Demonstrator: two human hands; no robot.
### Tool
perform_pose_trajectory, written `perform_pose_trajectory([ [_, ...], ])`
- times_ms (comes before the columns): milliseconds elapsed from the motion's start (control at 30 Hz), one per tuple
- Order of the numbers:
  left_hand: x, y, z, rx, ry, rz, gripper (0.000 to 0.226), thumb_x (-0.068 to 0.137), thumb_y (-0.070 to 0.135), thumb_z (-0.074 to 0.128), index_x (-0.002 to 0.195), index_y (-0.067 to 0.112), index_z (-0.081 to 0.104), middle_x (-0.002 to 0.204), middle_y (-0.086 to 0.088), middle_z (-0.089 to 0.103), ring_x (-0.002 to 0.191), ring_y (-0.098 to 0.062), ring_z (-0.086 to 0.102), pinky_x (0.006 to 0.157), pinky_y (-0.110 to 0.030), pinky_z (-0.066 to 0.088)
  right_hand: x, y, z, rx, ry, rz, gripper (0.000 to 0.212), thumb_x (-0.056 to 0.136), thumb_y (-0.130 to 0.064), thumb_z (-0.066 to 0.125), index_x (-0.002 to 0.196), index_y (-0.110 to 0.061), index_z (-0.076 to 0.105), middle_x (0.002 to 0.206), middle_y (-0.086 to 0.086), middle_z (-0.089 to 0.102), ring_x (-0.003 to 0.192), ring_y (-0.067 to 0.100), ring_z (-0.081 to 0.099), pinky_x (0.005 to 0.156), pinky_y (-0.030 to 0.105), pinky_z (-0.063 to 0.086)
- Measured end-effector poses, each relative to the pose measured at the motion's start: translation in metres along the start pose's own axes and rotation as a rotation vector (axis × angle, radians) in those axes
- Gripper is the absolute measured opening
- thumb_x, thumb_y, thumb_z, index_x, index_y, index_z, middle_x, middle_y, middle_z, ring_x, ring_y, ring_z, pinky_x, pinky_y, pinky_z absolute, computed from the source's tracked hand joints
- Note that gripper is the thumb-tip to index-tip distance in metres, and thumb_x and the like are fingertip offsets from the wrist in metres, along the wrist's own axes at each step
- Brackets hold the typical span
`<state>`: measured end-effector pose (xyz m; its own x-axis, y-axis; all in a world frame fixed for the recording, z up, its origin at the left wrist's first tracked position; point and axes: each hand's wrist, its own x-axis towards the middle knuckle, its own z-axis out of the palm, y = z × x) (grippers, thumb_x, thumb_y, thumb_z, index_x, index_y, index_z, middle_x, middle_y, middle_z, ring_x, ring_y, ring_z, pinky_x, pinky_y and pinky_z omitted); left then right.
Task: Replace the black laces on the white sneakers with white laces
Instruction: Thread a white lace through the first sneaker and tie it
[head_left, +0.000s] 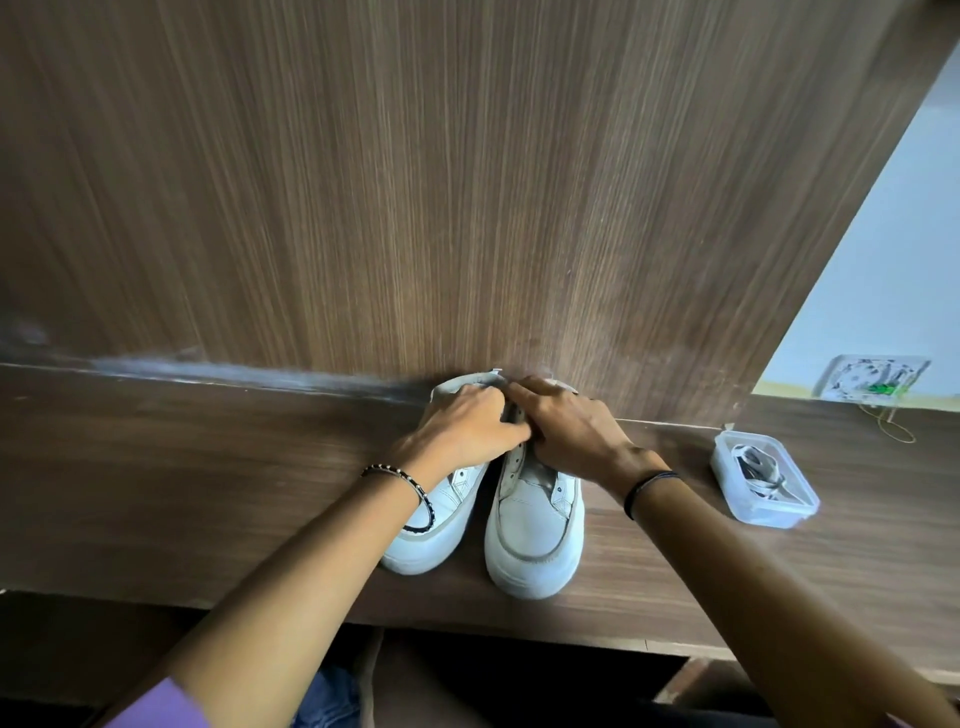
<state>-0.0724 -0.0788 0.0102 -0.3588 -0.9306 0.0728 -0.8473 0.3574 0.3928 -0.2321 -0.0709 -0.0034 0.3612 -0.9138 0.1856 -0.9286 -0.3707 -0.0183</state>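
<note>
Left hand (467, 422) and right hand (567, 432) curl round the collars of the sneakers (535, 530) on the desk (208, 493), likely light with soft uppers, best held there; limp laces (761, 467) lie in a tub (774, 512).

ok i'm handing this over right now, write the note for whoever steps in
Left hand: fingers curled on the left sneaker, near its tongue.
Right hand: lies over the right sneaker; its grip is hidden.
Things: sneakers side by side on the desk, toes toward you; clear box to the right holds white laces.
Done: visible eyelets look empty, no black lace seen on either shoe.
Left: thread white laces through both sneakers.
</note>
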Motion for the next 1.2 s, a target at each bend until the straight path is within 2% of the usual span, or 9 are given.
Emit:
perform_pose_trajectory([
  [67,-0.001,0.001,0.0,-0.007,-0.013,-0.012,0.039,0.093,0.048,0.051,0.088,0.013,0.067,0.084,0.0,0.066,0.081,-0.017,0.061,0.056,-0.028,0.035,-0.002,-0.001,0.001,-0.014,0.009,0.017,0.076,0.091,-0.01,0.054,0.158,-0.034,0.028,0.153,-0.009,0.041,0.131,0.025,0.052,0.075,0.041,0.052],
  [200,-0.007,0.005,0.0,-0.001,-0.014,-0.019,0.034,0.091,0.05,0.053,0.093,0.019,0.066,0.084,0.007,0.06,0.088,-0.021,0.06,0.068,-0.033,0.041,-0.008,-0.001,0.0,-0.019,0.011,0.034,0.076,0.09,-0.013,0.057,0.157,-0.034,0.029,0.149,-0.005,0.044,0.128,0.027,0.054,0.073,0.043,0.054],
  [300,-0.012,0.01,-0.002,0.019,-0.005,-0.016,0.034,0.093,0.05,0.053,0.105,0.02,0.064,0.095,0.005,0.06,0.094,-0.02,0.058,0.073,-0.032,0.039,-0.011,-0.001,-0.002,-0.03,0.004,0.035,0.075,0.091,-0.015,0.058,0.157,-0.033,0.028,0.148,-0.004,0.044,0.125,0.028,0.055,0.072,0.043,0.054],
  [500,-0.014,0.015,-0.005,0.026,-0.015,-0.003,0.037,0.094,0.048,0.054,0.113,0.018,0.065,0.112,0.0,0.067,0.106,-0.022,0.061,0.073,-0.031,0.036,-0.016,-0.002,-0.004,-0.032,0.004,0.021,0.073,0.092,-0.016,0.059,0.157,-0.029,0.028,0.147,-0.002,0.046,0.125,0.028,0.055,0.073,0.04,0.051],
  [633,-0.015,0.016,-0.007,0.033,-0.037,-0.011,0.034,0.092,0.048,0.056,0.107,0.019,0.065,0.101,0.002,0.064,0.103,-0.022,0.062,0.07,-0.031,0.037,-0.015,-0.002,-0.008,-0.019,0.007,0.015,0.067,0.092,-0.016,0.061,0.153,-0.028,0.037,0.149,-0.001,0.041,0.134,0.025,0.043,0.077,0.041,0.051],
  [733,-0.02,0.015,-0.01,0.044,-0.036,-0.033,0.039,0.089,0.054,0.059,0.111,0.022,0.064,0.098,0.005,0.06,0.101,-0.023,0.061,0.071,-0.032,0.038,-0.014,0.002,-0.01,-0.02,0.011,-0.023,0.064,0.091,-0.019,0.061,0.151,-0.028,0.039,0.153,-0.003,0.035,0.137,0.022,0.036,0.076,0.042,0.054],
  [867,-0.026,0.018,-0.007,0.151,0.028,-0.066,0.047,0.084,0.06,0.062,0.11,0.021,0.065,0.114,-0.002,0.067,0.113,-0.027,0.061,0.078,-0.032,0.036,-0.012,0.006,-0.01,-0.047,0.025,-0.068,0.06,0.092,-0.024,0.061,0.149,-0.029,0.043,0.153,-0.008,0.036,0.129,0.021,0.039,0.067,0.044,0.057],
  [1000,-0.027,0.025,-0.003,0.199,0.056,-0.071,0.048,0.083,0.059,0.062,0.109,0.019,0.066,0.115,-0.005,0.068,0.114,-0.029,0.062,0.08,-0.034,0.035,-0.011,0.007,-0.01,-0.037,0.046,-0.099,0.055,0.097,-0.023,0.056,0.15,-0.029,0.043,0.155,-0.012,0.037,0.127,0.017,0.038,0.068,0.045,0.057],
  [1200,-0.026,0.033,-0.007,0.198,0.083,-0.056,0.033,0.091,0.043,0.059,0.108,0.016,0.066,0.117,-0.005,0.068,0.117,-0.028,0.06,0.079,-0.031,0.032,-0.013,0.007,-0.017,-0.028,0.027,-0.123,0.044,0.097,-0.029,0.056,0.14,-0.025,0.051,0.138,-0.013,0.055,0.118,0.018,0.042,0.061,0.037,0.048],
])
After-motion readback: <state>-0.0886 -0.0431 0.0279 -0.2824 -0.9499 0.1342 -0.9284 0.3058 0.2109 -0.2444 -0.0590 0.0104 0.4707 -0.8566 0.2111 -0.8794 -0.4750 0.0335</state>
